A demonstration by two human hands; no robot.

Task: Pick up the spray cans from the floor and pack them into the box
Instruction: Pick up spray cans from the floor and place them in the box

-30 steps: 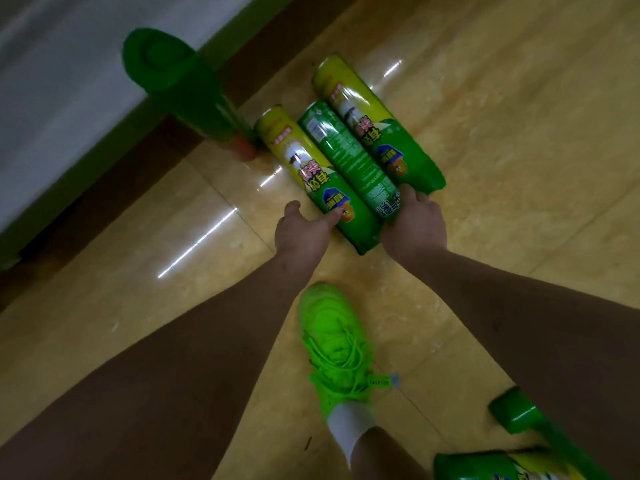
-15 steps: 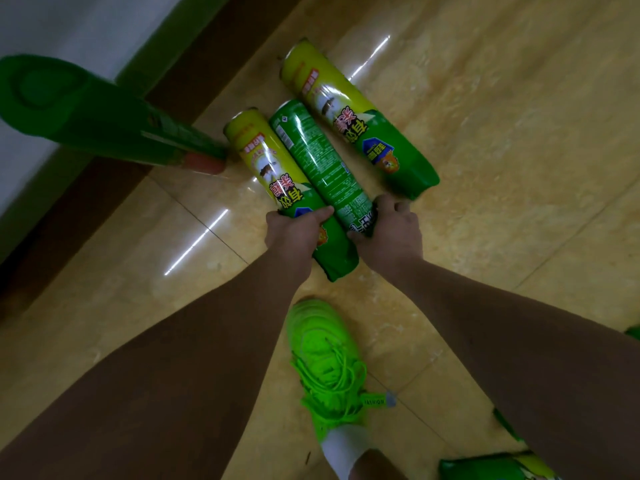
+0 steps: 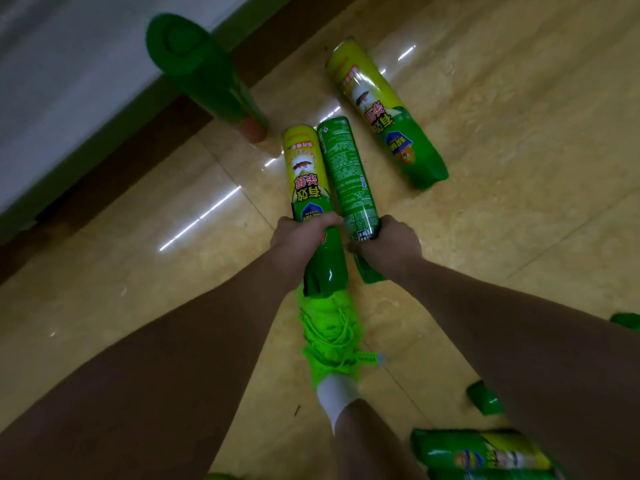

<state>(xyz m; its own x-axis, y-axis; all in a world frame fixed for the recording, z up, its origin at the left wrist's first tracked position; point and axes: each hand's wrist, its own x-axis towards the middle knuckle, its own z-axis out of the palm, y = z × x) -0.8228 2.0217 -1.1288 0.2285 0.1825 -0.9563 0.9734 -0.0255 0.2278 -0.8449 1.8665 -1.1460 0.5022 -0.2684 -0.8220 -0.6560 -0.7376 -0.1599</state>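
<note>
My left hand [image 3: 300, 239] is wrapped around a yellow-and-green spray can [image 3: 307, 181], gripping it near its green cap end. My right hand [image 3: 389, 242] is closed on a second can [image 3: 346, 168] that shows its all-green text side. Both held cans lie side by side, pointing away from me, lifted off the floor. A third yellow-and-green can [image 3: 382, 112] lies alone on the tiles further right. One more can [image 3: 204, 74] stands upright near the wall. The box is not in view.
My foot in a bright green shoe [image 3: 330, 327] is planted just under the held cans. More cans [image 3: 481, 453] lie at the bottom right, with green caps [image 3: 483, 398] poking out beside my right arm. A white wall with a dark skirting [image 3: 104, 174] runs along the left.
Both hands closed on the two nearer cans and pulled them toward me, up off the floor. The third can stayed behind, so a gap opened between it and the held pair.
</note>
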